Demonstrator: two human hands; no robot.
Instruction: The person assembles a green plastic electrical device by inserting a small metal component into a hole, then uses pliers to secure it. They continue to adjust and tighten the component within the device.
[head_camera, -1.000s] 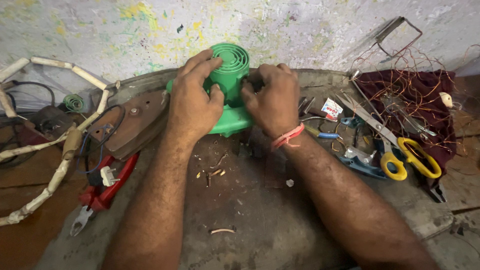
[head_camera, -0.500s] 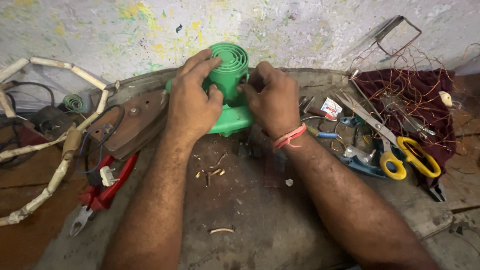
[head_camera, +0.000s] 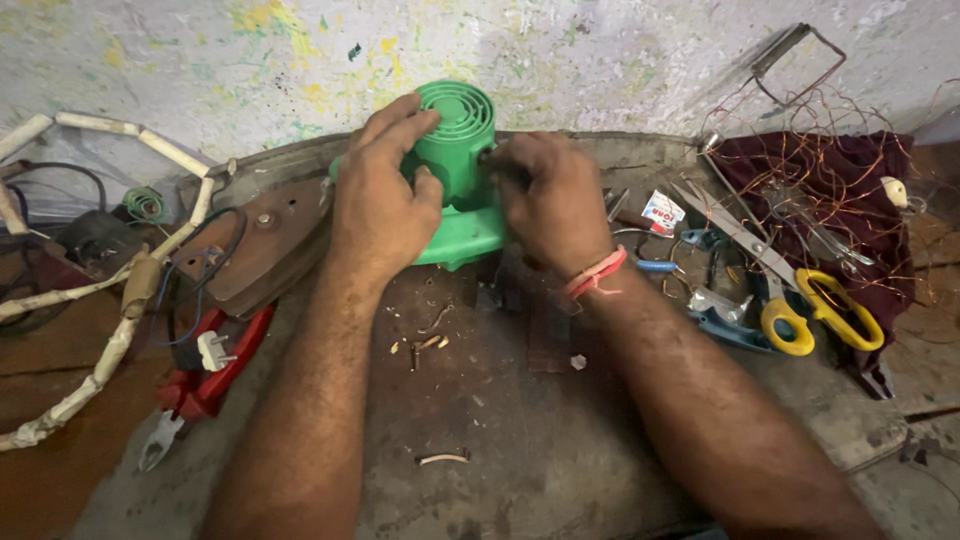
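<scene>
Turned slightly since the earlier frame, the green vented housing (head_camera: 455, 150) is clasped against the wall on the workbench (head_camera: 520, 440), steadied by the left hand (head_camera: 385, 195) while the right hand (head_camera: 550, 200) pinches at its side. Yellow-handled scissors (head_camera: 790, 290) and red pliers (head_camera: 200, 385) are seen nearby; no containers are seen.

Dim, soft, even light; sharp focus

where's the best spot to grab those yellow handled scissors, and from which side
Take the yellow-handled scissors by the yellow loops, coming from the near right. The loops lie toward the person on bare bench, while the blades point away into small tools and copper wire.
</scene>
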